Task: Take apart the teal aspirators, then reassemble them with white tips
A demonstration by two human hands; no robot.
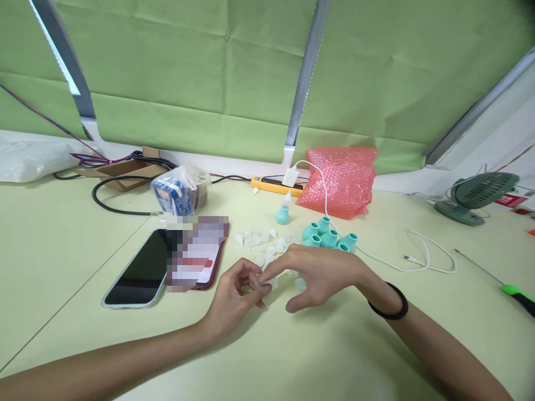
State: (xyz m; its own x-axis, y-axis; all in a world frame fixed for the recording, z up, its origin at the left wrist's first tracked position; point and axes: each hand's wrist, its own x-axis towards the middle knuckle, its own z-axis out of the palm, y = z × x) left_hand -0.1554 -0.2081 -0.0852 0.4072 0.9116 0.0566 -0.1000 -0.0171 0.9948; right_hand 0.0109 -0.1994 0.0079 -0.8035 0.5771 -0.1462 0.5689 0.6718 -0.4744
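Observation:
My left hand [235, 295] rests on the pale green table with its fingers curled in a pinch around a small translucent white cap [256, 284]. My right hand [315, 273] reaches in from the right, and its index fingertip touches that same cap; the other fingers are spread, thumb down on the table. Several more white caps [261, 243] lie scattered just behind the hands. A cluster of small teal bottles [330, 238] stands behind my right hand. One teal bottle with a white nozzle [283, 212] stands alone further back.
Two phones [144, 268] [199, 253] lie at left. A pink bubble-wrap bag [343, 178], a yellow power strip [276, 186] with a white charger cable [422, 250], a wrapped blue carton [178, 195], a cardboard box [125, 170], a green desk fan [480, 195] and a green-handled screwdriver [507, 289] sit around.

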